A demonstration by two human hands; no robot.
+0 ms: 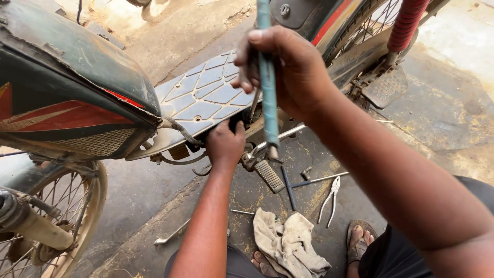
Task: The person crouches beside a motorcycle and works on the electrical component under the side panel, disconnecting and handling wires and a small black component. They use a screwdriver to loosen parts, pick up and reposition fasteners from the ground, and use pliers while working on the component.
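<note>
A scooter (77, 98) stands on the stained concrete floor (453, 108), its patterned grey footboard (206, 98) tilted toward the camera, with the spoked front wheel (46, 221) at lower left and the rear wheel with a red shock spring (406, 23) at upper right. The right hand (288, 72) is closed around a long teal-handled screwdriver (267, 87), held nearly upright with its tip down beside the underside of the footboard, near the ribbed foot peg (269, 176). The left hand (225, 144) is curled closed against the lower edge of the footboard; what it grips is hidden. On the floor lie a crumpled rag (288, 242), pliers (330, 198), a thin rod (319, 179) and a flat spanner (172, 232), near the person's sandalled feet. The work looks midway: the footboard is still attached, tools are laid out, and no removed part can be made out.
</note>
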